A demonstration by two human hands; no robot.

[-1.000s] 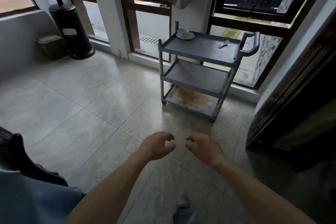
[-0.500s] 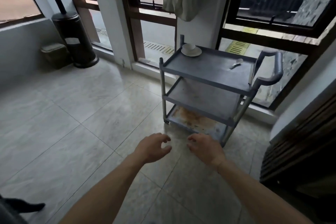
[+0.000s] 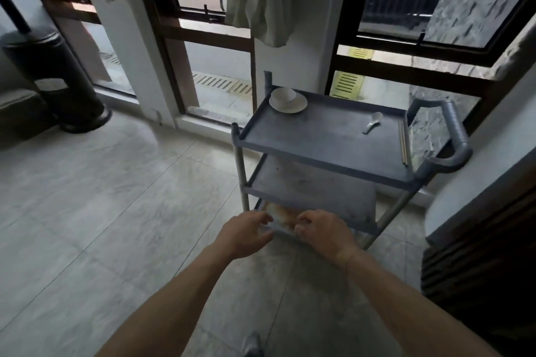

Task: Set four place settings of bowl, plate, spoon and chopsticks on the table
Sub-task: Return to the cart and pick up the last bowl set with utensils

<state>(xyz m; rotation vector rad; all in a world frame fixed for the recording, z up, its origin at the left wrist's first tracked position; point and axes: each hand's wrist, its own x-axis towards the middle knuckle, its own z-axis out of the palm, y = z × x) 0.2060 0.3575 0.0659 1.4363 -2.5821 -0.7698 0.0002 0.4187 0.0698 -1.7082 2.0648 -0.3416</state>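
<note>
A grey three-shelf cart (image 3: 324, 148) stands on the pale tiled floor (image 3: 116, 211), close to the windows. On its top shelf, in the far left corner, lies a white plate (image 3: 298, 106), and a white bowl (image 3: 283, 95) sits on this plate. Near the right side of the same shelf lies a white spoon (image 3: 372, 122). Just beside the right rim lies a pair of chopsticks (image 3: 403, 146), parallel to that rim. The middle shelf (image 3: 313, 185) shows only its grey surface. The bottom shelf (image 3: 282, 216) has a brownish stain.
</note>
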